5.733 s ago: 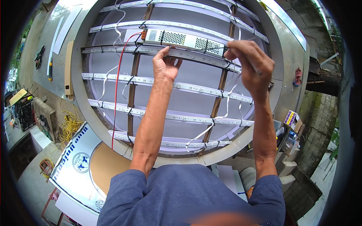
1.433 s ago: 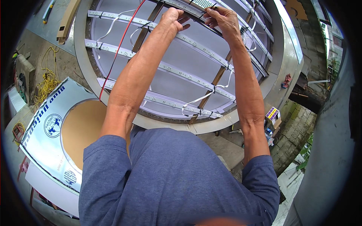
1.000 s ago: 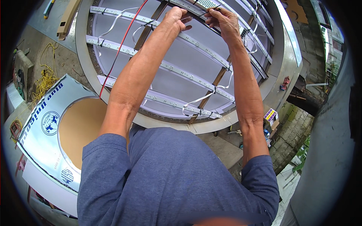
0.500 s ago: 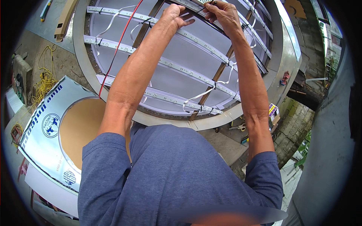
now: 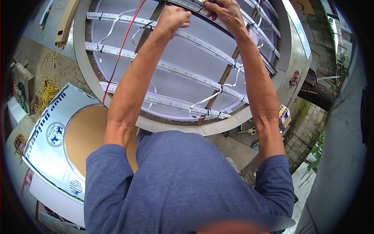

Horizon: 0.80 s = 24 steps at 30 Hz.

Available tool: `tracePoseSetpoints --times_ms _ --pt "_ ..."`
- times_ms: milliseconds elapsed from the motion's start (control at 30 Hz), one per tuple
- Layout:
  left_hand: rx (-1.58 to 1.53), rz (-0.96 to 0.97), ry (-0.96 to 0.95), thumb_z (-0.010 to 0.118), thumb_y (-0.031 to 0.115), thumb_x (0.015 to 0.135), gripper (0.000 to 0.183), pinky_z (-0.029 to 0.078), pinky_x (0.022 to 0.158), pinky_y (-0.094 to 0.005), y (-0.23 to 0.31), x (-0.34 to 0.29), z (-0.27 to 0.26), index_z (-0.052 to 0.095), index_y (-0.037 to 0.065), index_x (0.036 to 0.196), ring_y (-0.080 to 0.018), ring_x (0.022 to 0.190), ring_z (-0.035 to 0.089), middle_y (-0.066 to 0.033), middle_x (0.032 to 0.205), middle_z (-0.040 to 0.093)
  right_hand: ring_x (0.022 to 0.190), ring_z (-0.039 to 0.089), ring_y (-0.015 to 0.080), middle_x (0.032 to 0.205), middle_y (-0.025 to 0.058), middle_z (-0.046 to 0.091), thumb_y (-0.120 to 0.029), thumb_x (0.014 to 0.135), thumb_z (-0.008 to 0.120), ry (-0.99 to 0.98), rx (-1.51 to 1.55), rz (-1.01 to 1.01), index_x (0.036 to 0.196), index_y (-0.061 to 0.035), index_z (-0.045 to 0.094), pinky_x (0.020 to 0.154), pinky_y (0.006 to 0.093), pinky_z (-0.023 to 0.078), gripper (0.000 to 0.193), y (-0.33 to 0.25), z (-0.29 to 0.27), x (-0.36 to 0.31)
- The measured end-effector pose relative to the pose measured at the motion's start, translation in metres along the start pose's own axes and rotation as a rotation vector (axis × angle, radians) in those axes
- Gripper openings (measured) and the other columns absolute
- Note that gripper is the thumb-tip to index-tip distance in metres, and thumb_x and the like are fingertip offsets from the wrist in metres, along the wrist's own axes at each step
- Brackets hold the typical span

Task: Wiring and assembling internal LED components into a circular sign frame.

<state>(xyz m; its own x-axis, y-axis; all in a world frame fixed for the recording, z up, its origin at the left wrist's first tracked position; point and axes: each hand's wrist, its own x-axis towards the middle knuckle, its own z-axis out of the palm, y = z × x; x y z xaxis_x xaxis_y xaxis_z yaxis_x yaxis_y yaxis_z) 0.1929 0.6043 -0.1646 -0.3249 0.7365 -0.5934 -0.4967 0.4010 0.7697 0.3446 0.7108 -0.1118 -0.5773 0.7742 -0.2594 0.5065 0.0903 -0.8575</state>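
My right hand [image 5: 228,15] is over the far part of a round metal frame [image 5: 81,50], its fingers pinched on a thin black cable tie [image 5: 201,8] at a dark crossbar. Only part of the tie shows past my fingers. To its left, my left hand [image 5: 173,20] hovers over the frame with its fingers curled in, slightly blurred, nothing visible in them. Rows of white LED strips [image 5: 177,69] run across the frame over a pale panel [image 5: 187,50], fixed to brown bars [image 5: 218,87] with black ties. White wires [image 5: 208,97] loop between the strips.
A red and black wire [image 5: 124,43] crosses the frame's left side. At the left lie a blue-white sheet with a round cut-out [image 5: 46,121], yellow cord [image 5: 48,89], a long cardboard box [image 5: 67,25] and a cutter knife [image 5: 45,17]. Scissors [image 5: 249,130] lie right of the frame.
My left hand has pulled back to the left and nearer, its spread fingers now curled. My right hand has shifted slightly left and up, still pinching the black tie.
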Motion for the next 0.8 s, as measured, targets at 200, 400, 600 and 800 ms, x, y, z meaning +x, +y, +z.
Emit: tracePoseSetpoints --times_ms 200,400,600,800 --pt "0.741 0.888 0.094 0.072 0.015 0.089 0.032 0.060 0.068 -0.0258 0.011 -0.018 0.000 0.068 0.007 0.120 -0.0134 0.078 0.074 -0.0035 0.094 0.076 0.061 0.066 0.0084 0.074 0.0032 0.071 -0.022 0.093 0.071 0.033 0.035 -0.156 0.094 -0.0041 0.075 0.053 0.0211 0.052 0.019 0.014 0.013 0.006" --pt "0.585 0.768 -0.048 0.075 0.016 0.089 0.030 0.060 0.068 -0.0247 0.006 0.006 0.013 0.069 0.005 0.116 -0.0125 0.077 0.074 -0.0063 0.094 0.076 0.060 0.060 0.0051 0.073 0.0016 0.070 -0.021 0.096 0.068 0.035 0.019 -0.128 0.096 -0.0041 0.074 0.054 0.0204 0.048 0.018 0.014 0.013 0.002" --pt "0.404 0.648 -0.131 0.077 0.016 0.087 0.024 0.054 0.061 -0.0210 0.012 0.012 0.014 0.073 0.005 0.108 -0.0079 0.072 0.068 -0.0037 0.088 0.076 0.060 0.064 0.0070 0.072 0.0045 0.071 -0.019 0.092 0.072 0.007 0.011 -0.128 0.100 -0.0027 0.076 0.051 0.0202 0.049 0.019 0.010 0.003 0.002" --pt "0.354 0.552 -0.234 0.074 0.014 0.090 0.022 0.050 0.059 -0.0222 0.022 0.025 -0.014 0.073 0.000 0.108 -0.0087 0.071 0.065 -0.0067 0.085 0.074 0.062 0.064 0.0099 0.072 0.0056 0.071 -0.019 0.091 0.073 0.133 -0.106 -0.402 0.097 -0.0027 0.077 0.053 0.0243 0.050 0.017 0.022 0.004 0.029"
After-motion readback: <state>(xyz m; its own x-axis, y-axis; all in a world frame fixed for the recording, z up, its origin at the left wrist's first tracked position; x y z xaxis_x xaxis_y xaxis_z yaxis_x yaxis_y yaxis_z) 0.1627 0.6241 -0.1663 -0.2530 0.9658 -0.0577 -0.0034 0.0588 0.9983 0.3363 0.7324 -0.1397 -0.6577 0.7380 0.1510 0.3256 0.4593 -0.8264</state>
